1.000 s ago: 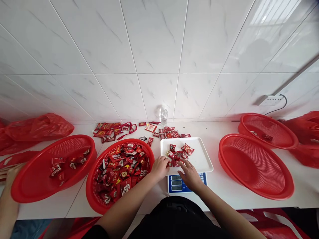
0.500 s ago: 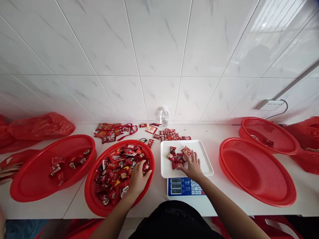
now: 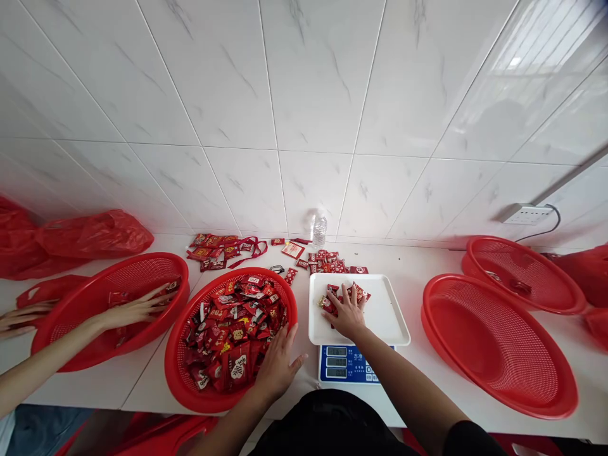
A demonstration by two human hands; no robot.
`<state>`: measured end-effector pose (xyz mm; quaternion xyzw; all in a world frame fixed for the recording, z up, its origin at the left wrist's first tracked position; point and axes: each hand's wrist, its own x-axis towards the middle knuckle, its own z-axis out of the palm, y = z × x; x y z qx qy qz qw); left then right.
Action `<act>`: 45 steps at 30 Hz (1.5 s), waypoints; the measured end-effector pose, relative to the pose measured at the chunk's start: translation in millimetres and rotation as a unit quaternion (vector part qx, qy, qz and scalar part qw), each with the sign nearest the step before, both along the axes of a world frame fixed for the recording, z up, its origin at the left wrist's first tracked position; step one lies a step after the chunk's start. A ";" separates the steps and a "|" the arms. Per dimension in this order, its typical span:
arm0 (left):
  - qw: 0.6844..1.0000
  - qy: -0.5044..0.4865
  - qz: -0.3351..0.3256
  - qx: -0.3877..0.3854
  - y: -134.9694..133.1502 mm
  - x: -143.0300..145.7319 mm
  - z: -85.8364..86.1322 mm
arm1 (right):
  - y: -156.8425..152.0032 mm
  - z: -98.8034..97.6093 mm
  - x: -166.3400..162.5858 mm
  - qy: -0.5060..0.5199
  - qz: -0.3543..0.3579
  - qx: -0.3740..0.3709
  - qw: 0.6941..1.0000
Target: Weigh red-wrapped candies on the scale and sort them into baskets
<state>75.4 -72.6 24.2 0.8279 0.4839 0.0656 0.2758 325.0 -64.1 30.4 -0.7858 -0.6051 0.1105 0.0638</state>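
Note:
My left hand (image 3: 278, 366) rests at the right rim of a red perforated basket (image 3: 171, 373), its fingers stretched out and holding nothing. Red candy packets (image 3: 237, 329) fill that basket in a heap. On a white tray (image 3: 387, 310), my right hand (image 3: 349, 315) lies palm down with fingers spread over a small group of red packets (image 3: 361, 292), partly hiding them. The tray sits on top of a blue digital scale (image 3: 342, 372); my right forearm covers part of its keypad.
Behind the tray lie loose packets (image 3: 327, 261) and a clear plastic bottle (image 3: 320, 231). Two red baskets (image 3: 494, 342) stand at right. At left, a co-worker's hand (image 3: 135, 311) reaches into another red basket (image 3: 61, 329); red plastic bags (image 3: 99, 234) lie behind it.
My left hand has moved from over the packets to the basket's right rim. My right hand has shifted left onto the packets in the tray. A co-worker's arm has entered the left basket.

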 end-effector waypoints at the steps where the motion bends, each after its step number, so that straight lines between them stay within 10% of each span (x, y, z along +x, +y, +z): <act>1: 1.000 0.004 -0.001 -0.005 0.3 -0.1 0.4 | -0.8 -1.5 1.3 0.001 0.010 0.024 1.000; 21: 0.999 -0.004 -0.001 -0.044 1.0 2.0 8.4 | -0.8 -5.3 21.0 0.185 -0.064 0.221 0.955; 28: 0.999 -0.003 0.002 -0.044 -0.6 3.9 14.5 | -11.8 12.5 66.7 0.346 -0.248 0.327 0.844; 38: 0.999 -0.024 -0.007 -0.025 3.2 3.3 2.1 | -139.6 15.3 210.6 0.483 -0.509 0.384 0.600; 45: 0.999 -0.022 -0.004 -0.026 4.5 4.8 4.0 | -176.9 19.4 244.5 0.514 -0.529 0.366 0.567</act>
